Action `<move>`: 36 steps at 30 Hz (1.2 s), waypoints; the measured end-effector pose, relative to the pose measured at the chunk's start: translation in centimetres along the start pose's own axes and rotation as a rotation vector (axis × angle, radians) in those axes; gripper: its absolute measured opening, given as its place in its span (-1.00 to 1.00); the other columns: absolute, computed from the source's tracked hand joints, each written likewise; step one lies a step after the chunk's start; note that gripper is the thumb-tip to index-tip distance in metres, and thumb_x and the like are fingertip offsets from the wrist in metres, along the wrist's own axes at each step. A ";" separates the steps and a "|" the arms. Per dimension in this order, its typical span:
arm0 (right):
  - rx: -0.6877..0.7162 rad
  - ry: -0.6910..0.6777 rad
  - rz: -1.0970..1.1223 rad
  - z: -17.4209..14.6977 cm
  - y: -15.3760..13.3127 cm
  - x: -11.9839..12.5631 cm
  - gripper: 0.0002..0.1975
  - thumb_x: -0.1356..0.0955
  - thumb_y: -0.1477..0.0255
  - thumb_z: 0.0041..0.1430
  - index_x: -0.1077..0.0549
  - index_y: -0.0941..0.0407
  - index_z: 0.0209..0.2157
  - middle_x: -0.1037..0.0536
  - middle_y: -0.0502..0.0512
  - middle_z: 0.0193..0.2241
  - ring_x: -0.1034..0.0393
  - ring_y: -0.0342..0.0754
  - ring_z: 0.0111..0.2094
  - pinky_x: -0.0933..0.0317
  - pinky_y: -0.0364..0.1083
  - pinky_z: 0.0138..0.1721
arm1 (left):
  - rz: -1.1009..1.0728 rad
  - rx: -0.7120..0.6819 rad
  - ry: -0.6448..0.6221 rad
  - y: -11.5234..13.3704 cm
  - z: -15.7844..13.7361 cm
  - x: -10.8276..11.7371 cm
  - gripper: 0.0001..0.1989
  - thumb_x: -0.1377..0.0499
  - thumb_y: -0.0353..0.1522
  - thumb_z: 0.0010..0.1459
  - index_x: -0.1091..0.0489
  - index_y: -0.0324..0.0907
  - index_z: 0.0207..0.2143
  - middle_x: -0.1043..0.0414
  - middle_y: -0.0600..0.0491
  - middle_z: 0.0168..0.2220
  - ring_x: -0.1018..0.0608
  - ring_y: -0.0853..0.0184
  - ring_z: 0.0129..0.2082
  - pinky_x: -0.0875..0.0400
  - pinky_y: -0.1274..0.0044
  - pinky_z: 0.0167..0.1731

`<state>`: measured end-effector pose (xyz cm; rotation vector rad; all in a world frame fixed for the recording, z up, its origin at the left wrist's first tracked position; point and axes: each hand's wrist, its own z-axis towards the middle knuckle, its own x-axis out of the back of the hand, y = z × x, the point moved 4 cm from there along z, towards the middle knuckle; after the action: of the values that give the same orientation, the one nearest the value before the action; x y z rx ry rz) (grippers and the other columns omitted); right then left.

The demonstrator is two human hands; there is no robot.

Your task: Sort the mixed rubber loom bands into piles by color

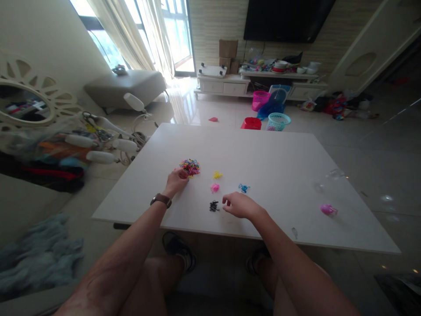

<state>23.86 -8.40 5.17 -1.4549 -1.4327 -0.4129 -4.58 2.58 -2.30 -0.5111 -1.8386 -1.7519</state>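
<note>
My left hand [176, 181], with a dark watch [161, 200] on its wrist, is at the near left edge of a heap of small multicoloured rubber bands [190, 167]. Its fingers are closed together, and what they pinch is hidden. My right hand [240, 204] hovers just right of a small pile of black bands [214, 206]; its fingers are loosely bent and slightly apart, with nothing visible in them. Between the hands lie a pink pile [215, 188] and a yellow pile [217, 175]. A blue pile [244, 188] is just beyond my right hand.
The white table [263, 153] carries a purple-pink object [328, 209] and clear plastic items [336, 174] at its right. Past the far edge stand a red bin [251, 123] and a light blue basket [279, 121]. A lamp with white shades [125, 145] is at the left.
</note>
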 end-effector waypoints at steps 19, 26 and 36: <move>0.001 -0.015 -0.022 0.2 0.0 -0.5 -0.70 -0.36 0.37 0.20 -0.61 0.04 -0.05 -0.65 0.14 -0.11 -0.53 0.00 -0.16 -0.23 -0.13 -0.22 | 0.291 -0.063 -0.062 0.7 0.7 -1.1 -0.85 -0.19 -0.47 0.05 -0.49 -0.17 -0.55 -0.52 -0.04 -0.44 -0.54 0.21 -0.29 -0.32 0.38 0.07; -0.004 0.048 -0.012 -0.2 0.2 0.2 -0.76 -0.37 0.36 0.23 -0.62 0.04 -0.11 -0.66 0.13 -0.14 -0.54 0.02 -0.14 -0.25 -0.12 -0.18 | -0.152 0.165 0.059 1.6 0.3 -0.8 -0.88 -0.29 -0.38 0.03 -0.46 -0.20 -0.53 -0.41 0.04 -0.56 -0.54 0.23 -0.34 -0.43 0.39 -0.15; 0.018 0.543 0.422 0.3 1.2 4.2 -0.89 -0.38 0.42 0.26 -0.59 0.11 -0.24 -0.67 0.11 -0.29 -0.55 -0.06 -0.25 -0.33 -0.12 -0.16 | -0.979 0.248 -0.376 10.1 -5.2 -5.1 -0.71 -0.52 -0.35 -0.15 -0.51 -0.28 -0.44 -0.54 0.01 -0.37 -0.61 0.36 -0.28 -0.51 0.47 0.00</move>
<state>25.79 -5.64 7.91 -1.4407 -0.6783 -0.4768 6.21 -1.30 2.47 0.2510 -2.8272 -2.0175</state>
